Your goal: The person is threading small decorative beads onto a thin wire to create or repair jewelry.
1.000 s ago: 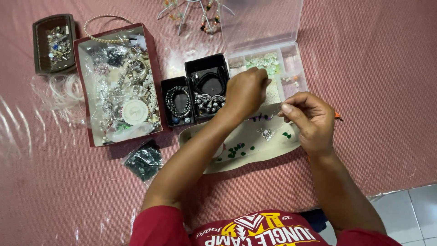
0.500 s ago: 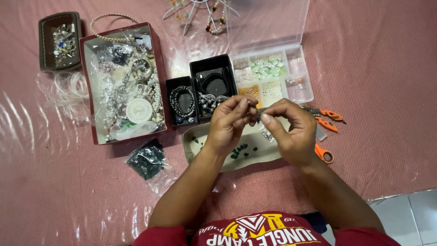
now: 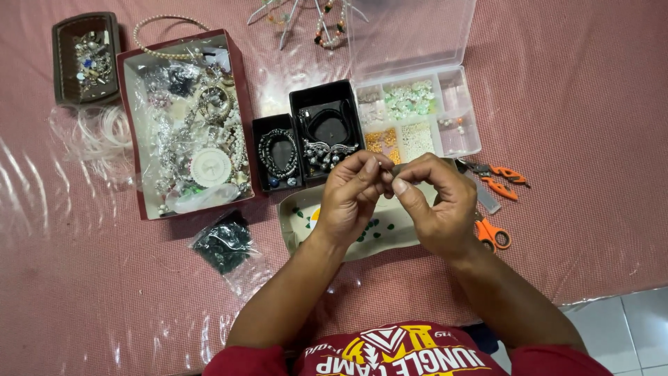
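Nearest, both hands meet over a pale tray of green beads. The left hand and right hand pinch something between their fingertips, too small to tell. Orange pliers lie just right. Beyond stand two black boxes, a clear bead organiser and a red jewellery box toward the cloth's far edge.

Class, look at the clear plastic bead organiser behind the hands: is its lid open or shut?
Open. The clear plastic bead organiser has its lid swung back, away from the person, leaving the bead compartments uncovered.
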